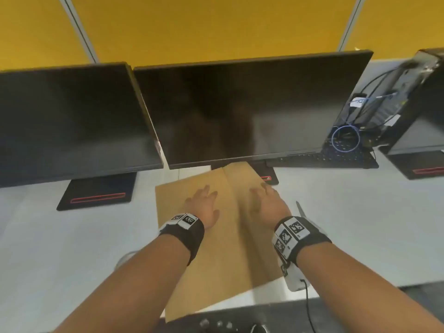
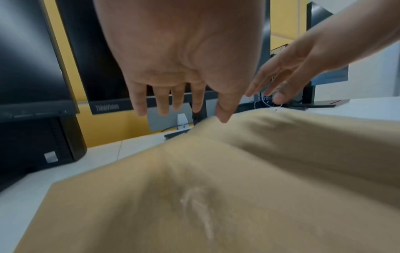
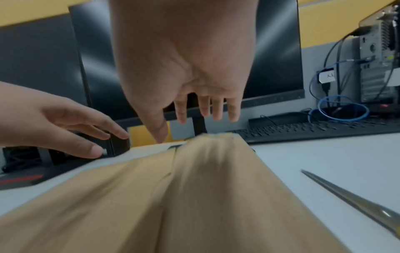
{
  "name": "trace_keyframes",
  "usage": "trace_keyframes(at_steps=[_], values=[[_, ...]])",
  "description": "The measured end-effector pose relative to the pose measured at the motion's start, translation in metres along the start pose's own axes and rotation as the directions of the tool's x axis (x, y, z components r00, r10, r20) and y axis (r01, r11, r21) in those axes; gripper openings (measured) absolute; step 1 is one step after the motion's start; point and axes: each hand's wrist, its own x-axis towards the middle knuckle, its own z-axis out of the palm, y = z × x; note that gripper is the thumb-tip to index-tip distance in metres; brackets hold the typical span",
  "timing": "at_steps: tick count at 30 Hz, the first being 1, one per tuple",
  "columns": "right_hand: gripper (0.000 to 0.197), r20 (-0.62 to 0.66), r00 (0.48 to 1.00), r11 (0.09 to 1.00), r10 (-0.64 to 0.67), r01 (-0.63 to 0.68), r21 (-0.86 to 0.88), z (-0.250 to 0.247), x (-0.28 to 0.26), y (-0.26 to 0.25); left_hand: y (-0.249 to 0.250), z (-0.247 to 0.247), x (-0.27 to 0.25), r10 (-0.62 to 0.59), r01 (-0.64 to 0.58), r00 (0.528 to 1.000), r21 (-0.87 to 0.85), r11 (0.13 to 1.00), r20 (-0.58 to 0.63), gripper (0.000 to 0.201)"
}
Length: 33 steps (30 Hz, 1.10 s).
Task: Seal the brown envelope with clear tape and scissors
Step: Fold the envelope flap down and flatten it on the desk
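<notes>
Brown envelope (image 1: 223, 236) laid flat on the desk (image 1: 360, 224), both hands spread above it.

The left hand (image 1: 201, 207) and right hand (image 1: 266, 205) are held open, nothing gripped; contact with the paper cannot be told. The envelope is judged light, thin and easily creased, best pressed flat beside the raised flap fold. Scissors (image 3: 355, 200) lie just right; tape is not seen.

The head camera looks steeply down and forward over both forearms at the white desk (image 1: 348, 224), while each wrist camera sits low and close beneath its palm, facing forward toward the dark monitors (image 2: 103, 59), all three sharing the flat brown paper envelope (image 1: 230, 236).
</notes>
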Motion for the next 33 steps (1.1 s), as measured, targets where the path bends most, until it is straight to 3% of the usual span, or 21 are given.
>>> trace_keyframes(at_steps=[4, 7, 12, 17, 21, 26, 31, 33], values=[[0.07, 0.12, 0.98, 0.983, 0.159, -0.147, -0.108, 0.02, -0.003, 0.021, -0.006, 0.025, 0.001, -0.04, 0.039, 0.97, 0.008, 0.999, 0.239, 0.065], [0.068, 0.099, 0.976, 0.976, 0.194, -0.181, -0.122, 0.029, 0.0, 0.033, -0.007, 0.041, 0.003, -0.04, 0.045, 0.952, -0.01, 0.999, 0.305, 0.07], [0.065, 0.123, 0.959, 0.964, 0.254, -0.261, 0.044, 0.026, 0.001, 0.038, -0.009, 0.057, 0.005, -0.057, 0.069, 0.922, -0.02, 0.997, 0.382, 0.086], [0.073, 0.055, 0.969, 0.935, 0.239, -0.245, 0.256, 0.021, 0.003, 0.036, -0.005, 0.061, 0.004, -0.067, 0.082, 0.937, -0.027, 0.996, 0.344, 0.088], [0.083, -0.002, 0.98, 0.859, 0.2, -0.174, 0.481, 0.013, 0.004, 0.022, 0.0, 0.067, 0.003, -0.079, 0.087, 0.95, -0.012, 0.996, 0.302, 0.089], [0.039, 0.135, 0.99, 0.937, -0.05, 0.0, 0.349, 0.012, 0.003, 0.004, 0.013, 0.075, 0.002, -0.095, 0.106, 0.963, -0.029, 0.994, 0.252, 0.086], [0.05, 0.337, 0.938, 0.957, -0.081, -0.022, 0.29, 0.024, 0.006, 0.002, 0.012, 0.062, 0.014, -0.113, 0.144, 0.966, -0.121, 0.982, 0.234, 0.053], [0.058, 0.4, 0.913, 0.963, -0.083, -0.03, 0.269, 0.03, 0.007, 0.001, 0.006, 0.052, 0.02, -0.157, 0.217, 0.959, -0.256, 0.942, 0.237, 0.042]])
